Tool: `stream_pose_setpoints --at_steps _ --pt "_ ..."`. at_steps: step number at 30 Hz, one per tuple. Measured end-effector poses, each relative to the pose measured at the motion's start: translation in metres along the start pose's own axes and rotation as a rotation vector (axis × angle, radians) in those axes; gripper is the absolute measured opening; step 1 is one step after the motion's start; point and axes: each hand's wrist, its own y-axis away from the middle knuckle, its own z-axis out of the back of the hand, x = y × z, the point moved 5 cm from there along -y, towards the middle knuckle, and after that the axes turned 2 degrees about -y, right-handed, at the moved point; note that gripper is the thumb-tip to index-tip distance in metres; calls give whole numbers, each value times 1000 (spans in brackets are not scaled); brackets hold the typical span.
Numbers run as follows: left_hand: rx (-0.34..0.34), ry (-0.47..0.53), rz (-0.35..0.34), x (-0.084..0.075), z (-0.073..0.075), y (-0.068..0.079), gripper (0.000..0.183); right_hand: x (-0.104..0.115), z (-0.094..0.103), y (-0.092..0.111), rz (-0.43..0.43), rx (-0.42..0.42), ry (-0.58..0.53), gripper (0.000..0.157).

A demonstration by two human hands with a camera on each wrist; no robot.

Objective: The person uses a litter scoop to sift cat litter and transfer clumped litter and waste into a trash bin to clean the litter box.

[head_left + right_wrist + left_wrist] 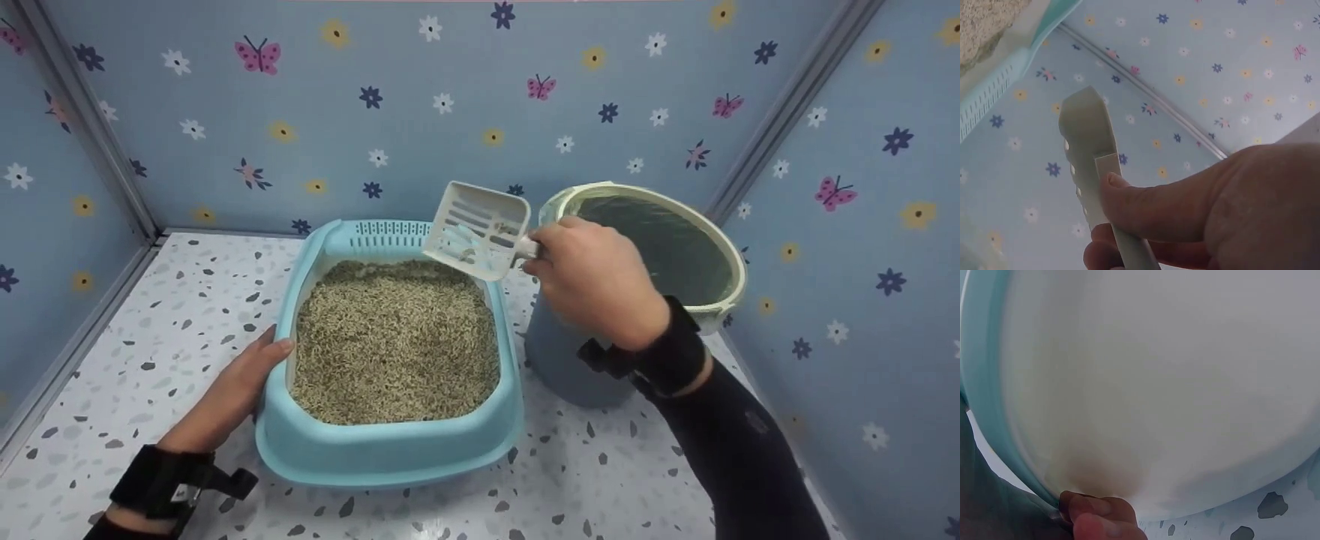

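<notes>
A blue litter box full of tan, grainy litter sits on the speckled surface. My left hand grips its left side, thumb over the rim. In the left wrist view, curled fingertips press against the box's pale wall. My right hand holds a white slotted litter scoop by its handle, above the box's back right corner. A few small bits show in the scoop's bowl. In the right wrist view, the thumb lies along the handle and fingers wrap beneath.
Right of the box stands a blue-grey bin with a cream rim and a translucent liner inside. It is partly behind my right arm. Walls with a flower and butterfly pattern enclose the speckled surface at the back and sides.
</notes>
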Motion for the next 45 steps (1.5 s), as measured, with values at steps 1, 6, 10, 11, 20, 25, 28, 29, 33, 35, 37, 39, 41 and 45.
stream_pose_setpoints --at_steps 1,6,10,11,20,25,28,29,33,35,37,39,41,45 --pt "3 3 0 0 0 0 79 5 -7 -3 9 17 5 21" --pt "6 16 14 0 -3 -3 81 26 -48 -20 49 124 23 22" --pt "-6 12 31 0 -3 -2 83 36 -79 -35 61 219 -24 21" --pt "-9 12 30 0 -2 -2 82 39 -86 -39 61 242 -43 18" --pt "-21 6 9 -1 3 1 80 53 -137 -73 40 496 -184 28" --pt "-15 2 -2 -1 1 1 81 57 -156 -87 90 603 -81 42" --pt "-9 14 -6 0 0 1 81 57 -164 -93 97 637 -68 43" --pt "-5 16 -8 0 0 1 80 57 -166 -94 94 648 -72 43" --pt "-4 11 -16 -2 0 1 80 55 -179 -97 86 699 -70 46" --pt "-1 8 -26 -3 1 1 80 54 -186 -98 76 708 -78 48" --pt "0 11 -40 -4 1 0 80 53 -192 -97 60 713 -96 51" --pt "7 19 -53 -4 2 -1 80 53 -199 -95 33 740 -107 52" --pt "7 23 -54 -3 2 -1 80 53 -206 -91 -4 781 -119 52" --pt "-5 33 -36 -2 4 0 81 51 -215 -87 -48 829 -123 51"
